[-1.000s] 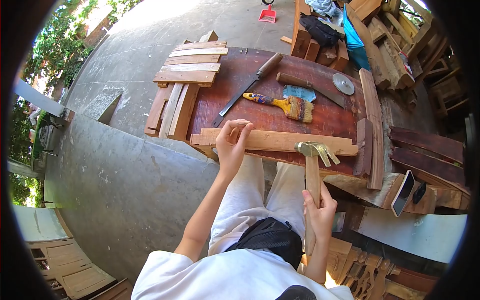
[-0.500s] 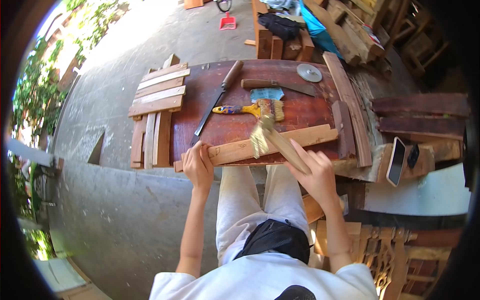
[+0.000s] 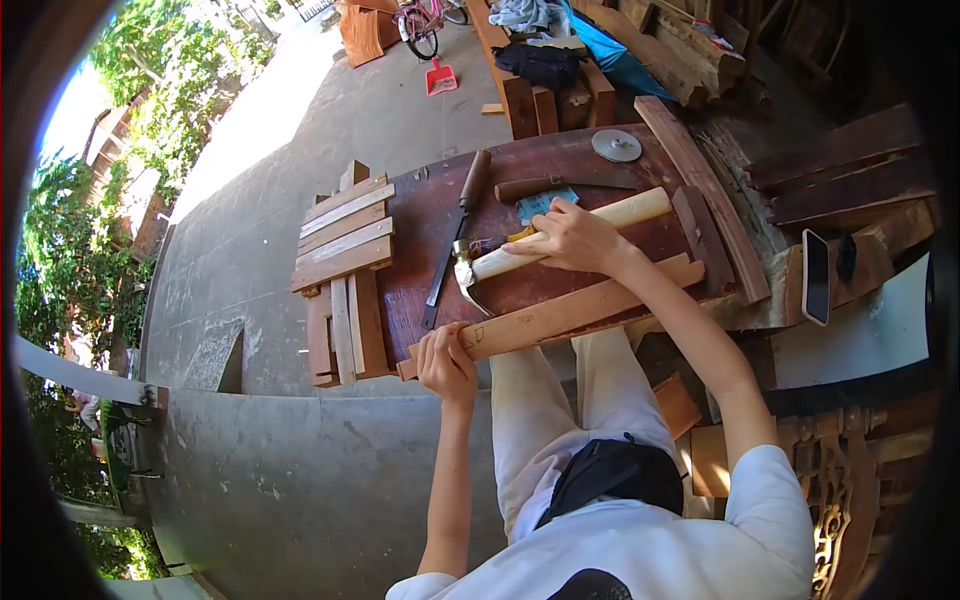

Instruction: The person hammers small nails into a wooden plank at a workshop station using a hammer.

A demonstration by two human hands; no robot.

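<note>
My left hand (image 3: 447, 364) is closed around the left end of a pale wooden strip (image 3: 560, 318), which lies along the table's near edge. My right hand (image 3: 575, 238) has its fingers over the middle of a claw hammer's wooden handle (image 3: 635, 208). The hammer's brass-coloured head (image 3: 464, 272) points left, with its claw toward me. Beneath the hammer and fingers shows part of a paintbrush (image 3: 488, 243); its bristles are hidden. A long file-like tool with a wooden handle (image 3: 475, 180) lies left of the hammer. Behind the hammer rests a wooden-handled blade (image 3: 530, 186).
Slatted wooden pieces (image 3: 345, 245) sit at the reddish table's (image 3: 400, 285) left end. A metal disc (image 3: 616, 146) lies at the back. Longer boards (image 3: 705, 200) line the right side. A phone (image 3: 816, 277) leans at the right. A red dustpan (image 3: 440, 78) is on the floor.
The hammer has turned so its head points left, and it is now across the paintbrush. My right hand has moved forward, from the handle's end to its middle. The left hand still grips the strip.
</note>
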